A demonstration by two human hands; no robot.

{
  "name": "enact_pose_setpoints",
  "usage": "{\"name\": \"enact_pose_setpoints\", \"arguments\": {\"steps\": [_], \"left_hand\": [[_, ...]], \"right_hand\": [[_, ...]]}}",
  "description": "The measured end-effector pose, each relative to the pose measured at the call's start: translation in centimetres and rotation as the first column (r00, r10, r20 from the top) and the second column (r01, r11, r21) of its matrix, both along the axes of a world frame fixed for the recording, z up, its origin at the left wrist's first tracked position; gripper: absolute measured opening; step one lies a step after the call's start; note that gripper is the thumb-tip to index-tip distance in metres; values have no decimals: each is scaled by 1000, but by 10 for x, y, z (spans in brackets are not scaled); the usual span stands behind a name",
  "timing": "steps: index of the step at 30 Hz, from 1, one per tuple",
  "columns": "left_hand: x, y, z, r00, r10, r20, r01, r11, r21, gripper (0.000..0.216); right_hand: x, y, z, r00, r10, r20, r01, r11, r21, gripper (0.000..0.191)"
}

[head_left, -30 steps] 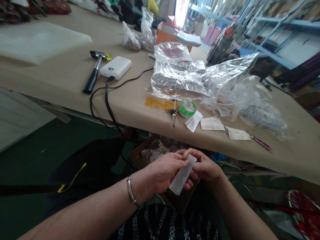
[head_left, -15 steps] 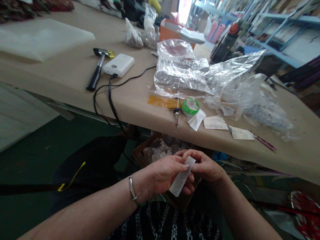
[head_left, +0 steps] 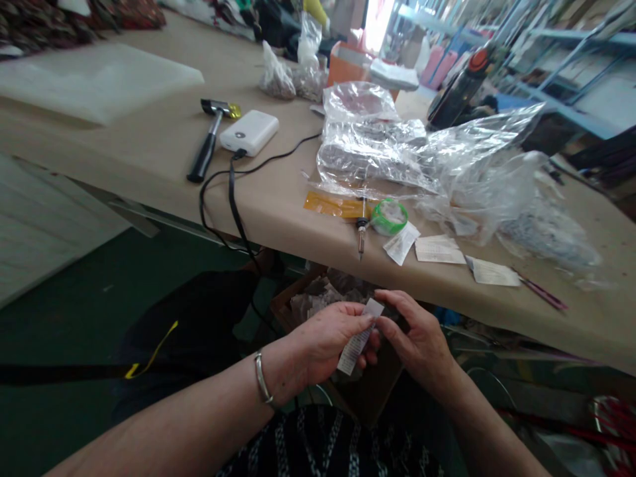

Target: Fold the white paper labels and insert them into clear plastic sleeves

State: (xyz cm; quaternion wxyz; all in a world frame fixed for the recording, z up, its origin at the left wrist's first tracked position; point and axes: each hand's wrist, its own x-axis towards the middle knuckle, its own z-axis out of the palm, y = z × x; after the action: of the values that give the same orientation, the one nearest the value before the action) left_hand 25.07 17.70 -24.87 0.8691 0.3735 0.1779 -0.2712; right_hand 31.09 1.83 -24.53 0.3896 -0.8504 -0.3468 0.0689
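Observation:
My left hand [head_left: 334, 338] grips a narrow white printed label [head_left: 354, 351], thumb on top and fingers curled beneath. Just right of it is my right hand [head_left: 415, 334], its thumb and fingers apart, the thumb tip close to the label's upper end. Whether that thumb touches the label I cannot tell. Below both hands stands an open cardboard box [head_left: 285, 306] with many paper labels and clear plastic inside. Along the table edge ahead lie more printed labels [head_left: 440, 250], a green-rimmed round container [head_left: 390, 216] and a pen-like tool with a metal tip [head_left: 362, 240].
A brown-covered table [head_left: 278, 212] spans the view. On it are a hammer [head_left: 205, 152], a white power bank [head_left: 253, 131] with a black cable [head_left: 232, 199], crumpled clear plastic bags [head_left: 377, 152], pink tweezers [head_left: 541, 291] and a dark bottle [head_left: 457, 89]. The cable hangs over the edge.
My right hand has opened and drawn slightly away from the label, which stays in my left hand. The whole view has shifted a little, so the table things appear further right.

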Motion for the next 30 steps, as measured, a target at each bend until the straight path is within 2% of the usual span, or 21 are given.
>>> {"name": "enact_pose_setpoints", "arguments": {"steps": [3, 7, 11, 14, 16, 19, 21, 23, 26, 30], "left_hand": [[1, 0, -1, 1000, -7, 1, 7, 1000, 26, 16], [2, 0, -3, 1000, -8, 12, 8, 999, 32, 17], [3, 0, -3, 1000, 19, -5, -19, 999, 47, 14], [2, 0, -1, 999, 49, -2, -49, 998, 34, 12], [2, 1, 0, 997, 69, 20, -70, 997, 28, 13], [1, 2, 2, 996, 76, 53, -79, 995, 60, 17], [2, 3, 2, 994, 81, 69, -88, 991, 97, 20], [2, 3, 1, 992, 86, 91, -98, 986, 134, 21], [3, 3, -1, 986, 99, 131, -121, 978, 173, 22], [5, 5, -2, 966, 122, 229, -179, 953, 246, 26]], "right_hand": [[-2, 4, 1, 999, 16, 48, -15, 999, -33, 28], [-3, 6, -2, 999, -11, 33, 11, 1000, -14, 29], [-5, 8, -3, 998, -26, -52, 26, 1000, 4, 29], [-4, 11, -5, 982, -63, -177, 76, 995, 64, 33], [-1, 13, -9, 944, -89, -317, 144, 978, 154, 33], [5, 17, -16, 822, -47, -568, 234, 937, 260, 20], [8, 20, -20, 732, -9, -682, 272, 920, 280, 19], [9, 23, -23, 681, 13, -732, 296, 909, 291, 20], [10, 28, -22, 664, 33, -747, 307, 899, 313, 20], [12, 36, -14, 694, 52, -718, 290, 892, 346, 17]]}}
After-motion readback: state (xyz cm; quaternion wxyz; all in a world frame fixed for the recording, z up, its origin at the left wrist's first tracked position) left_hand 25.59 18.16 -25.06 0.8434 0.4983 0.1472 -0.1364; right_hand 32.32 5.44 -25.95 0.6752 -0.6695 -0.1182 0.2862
